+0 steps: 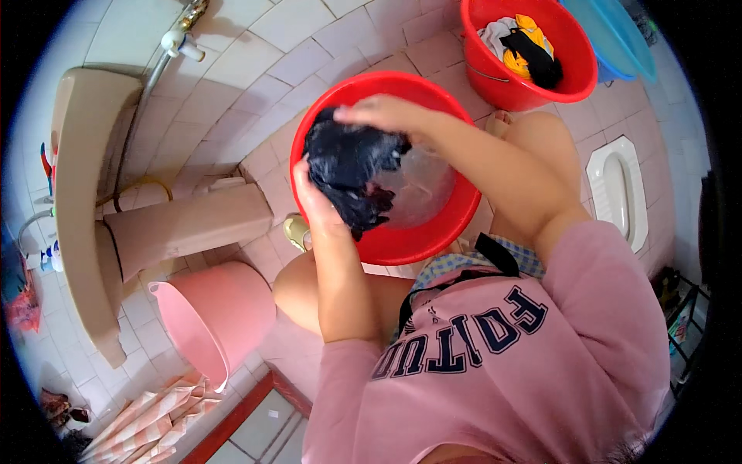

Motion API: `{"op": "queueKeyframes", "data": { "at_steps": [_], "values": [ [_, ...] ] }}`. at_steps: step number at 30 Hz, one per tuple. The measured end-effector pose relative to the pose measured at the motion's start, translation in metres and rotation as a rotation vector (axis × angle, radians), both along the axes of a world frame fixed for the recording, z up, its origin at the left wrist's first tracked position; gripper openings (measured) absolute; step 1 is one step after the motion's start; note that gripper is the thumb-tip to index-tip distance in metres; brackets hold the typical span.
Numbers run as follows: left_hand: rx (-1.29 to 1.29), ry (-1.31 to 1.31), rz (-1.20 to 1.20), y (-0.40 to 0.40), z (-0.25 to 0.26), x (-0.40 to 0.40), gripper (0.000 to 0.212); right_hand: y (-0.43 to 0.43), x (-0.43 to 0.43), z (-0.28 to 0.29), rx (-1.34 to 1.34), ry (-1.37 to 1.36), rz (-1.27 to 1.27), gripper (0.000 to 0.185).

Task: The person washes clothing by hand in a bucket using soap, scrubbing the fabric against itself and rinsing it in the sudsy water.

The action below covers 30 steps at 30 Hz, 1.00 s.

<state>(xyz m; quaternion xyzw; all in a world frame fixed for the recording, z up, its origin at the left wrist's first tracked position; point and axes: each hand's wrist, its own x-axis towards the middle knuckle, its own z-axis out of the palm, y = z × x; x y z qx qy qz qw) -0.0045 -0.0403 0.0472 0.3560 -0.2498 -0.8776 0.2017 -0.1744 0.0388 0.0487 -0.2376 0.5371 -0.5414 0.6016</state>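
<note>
A wet, dark cloth garment [353, 162] is bunched up at the left side of a red plastic basin [417, 243]. My left hand [319, 200] grips its near left edge, close to the basin's rim. On its far side, my right hand [379, 113] lies with the fingertips at the cloth; this hand is slightly blurred, and whether its fingers pinch the fabric is hard to make out. Cloudy, sudsy water [426, 185] fills the bottom of the basin. The basin stands on the tiled floor between my bent knees.
A red bucket [475, 87] holding yellow, black and grey clothes stands at the far right, beside a blue basin [614, 35]. A squat toilet [617, 194] is set into the floor at right. Leftward are a pedestal sink [191, 226] and a pink bucket [232, 313].
</note>
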Motion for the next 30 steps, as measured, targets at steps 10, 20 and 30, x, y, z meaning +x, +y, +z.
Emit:
{"op": "queueKeyframes", "data": {
  "at_steps": [10, 20, 30],
  "values": [
    [0.195, -0.521, 0.173, 0.021, -0.018, -0.011, 0.072, 0.001, 0.010, 0.043, -0.253, 0.241, -0.397, 0.040],
    [0.255, 0.528, -0.173, 0.008, -0.036, 0.000, 0.047, 0.021, 0.064, 0.022, -0.695, 0.976, -0.204, 0.017],
    [0.406, 0.612, -0.154, 0.032, -0.025, -0.007, 0.047, 0.024, 0.085, -0.007, -0.902, 0.998, 0.085, 0.038]
  ]
}}
